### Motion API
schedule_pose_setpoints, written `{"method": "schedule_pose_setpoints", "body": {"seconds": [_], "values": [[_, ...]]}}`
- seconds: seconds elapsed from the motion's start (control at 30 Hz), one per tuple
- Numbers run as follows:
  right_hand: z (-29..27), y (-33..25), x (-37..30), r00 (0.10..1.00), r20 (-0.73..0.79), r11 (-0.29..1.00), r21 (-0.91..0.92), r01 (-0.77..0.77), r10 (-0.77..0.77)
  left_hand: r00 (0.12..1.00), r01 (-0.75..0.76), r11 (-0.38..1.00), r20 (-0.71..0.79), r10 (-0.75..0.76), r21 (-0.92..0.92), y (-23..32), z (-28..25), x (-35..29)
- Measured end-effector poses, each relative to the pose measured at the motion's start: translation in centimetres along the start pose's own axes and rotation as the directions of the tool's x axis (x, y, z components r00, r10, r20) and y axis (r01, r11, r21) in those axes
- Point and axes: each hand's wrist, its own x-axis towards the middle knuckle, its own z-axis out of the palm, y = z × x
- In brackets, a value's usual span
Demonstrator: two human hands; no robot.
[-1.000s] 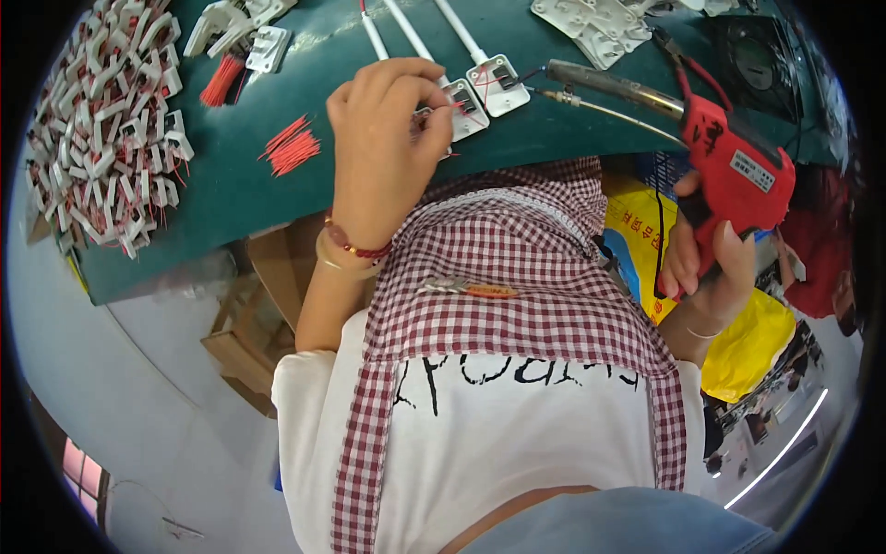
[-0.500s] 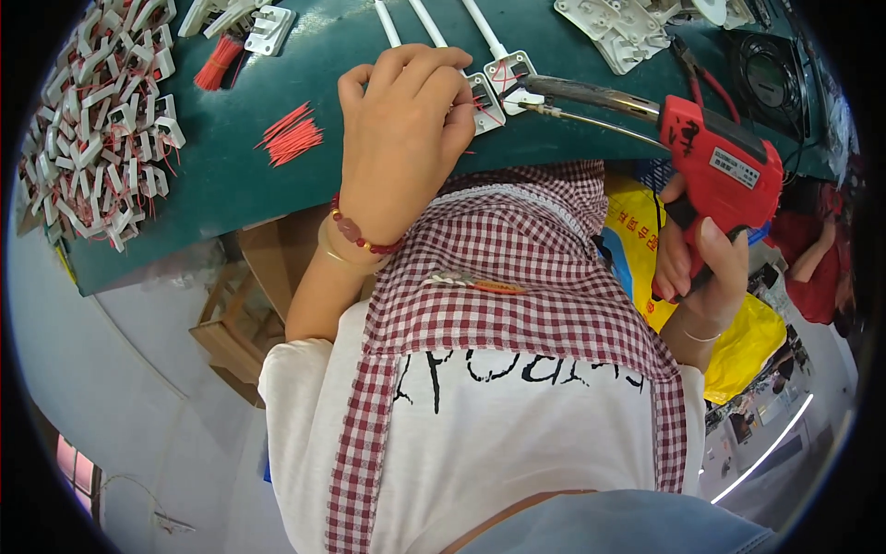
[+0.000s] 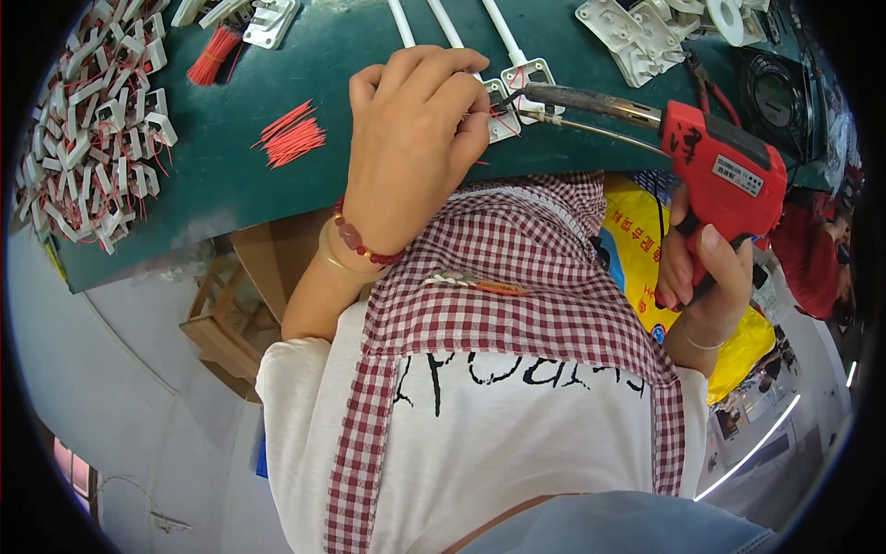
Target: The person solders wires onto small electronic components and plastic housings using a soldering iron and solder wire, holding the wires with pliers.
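Observation:
My right hand [image 3: 706,277] grips a red soldering gun [image 3: 724,166] by its handle. Its dark tip and thin metal feed tube point left, at the small white square housings on the table. The tip reaches the middle housing [image 3: 505,127], beside my left fingertips, where red wire shows. A second housing [image 3: 533,78], also with red wire, lies just to the right. White rods extend from the housings toward the far side. My left hand [image 3: 411,138] is closed over the near housings, thumb and fingers pinched; the hand hides what they hold.
Loose red wires [image 3: 292,137] lie left of my left hand, with a wire bundle [image 3: 215,55] beyond. Many white parts with red wires [image 3: 97,129] are heaped at far left. White plastic plates [image 3: 628,42], pliers [image 3: 706,88] and a black fan [image 3: 771,88] sit at right.
The gun's tip has shifted slightly left relative to the housings, from between two of them to the middle one beside my left fingertips. The whole view has shifted a little.

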Motion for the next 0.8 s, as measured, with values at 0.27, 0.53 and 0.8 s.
{"method": "schedule_pose_setpoints", "body": {"seconds": [0.27,0.53,0.8], "values": [[-0.31,0.34,0.01,0.999,-0.01,0.998,-0.046,-0.049,0.049,1.0,-0.004,1.0,-0.007,0.004,-0.019,-0.14,0.04,-0.04],[0.33,-0.31,-0.54,0.999,-0.052,0.999,-0.041,-0.011,0.009,1.0,0.003,0.999,-0.005,-0.003,-0.032,-0.14,0.09,-0.14],[0.08,-0.21,-0.42,0.997,-0.081,1.0,-0.02,0.009,-0.011,1.0,0.008,1.0,0.013,-0.008,-0.03,-0.03,-0.1,-0.12]]}}
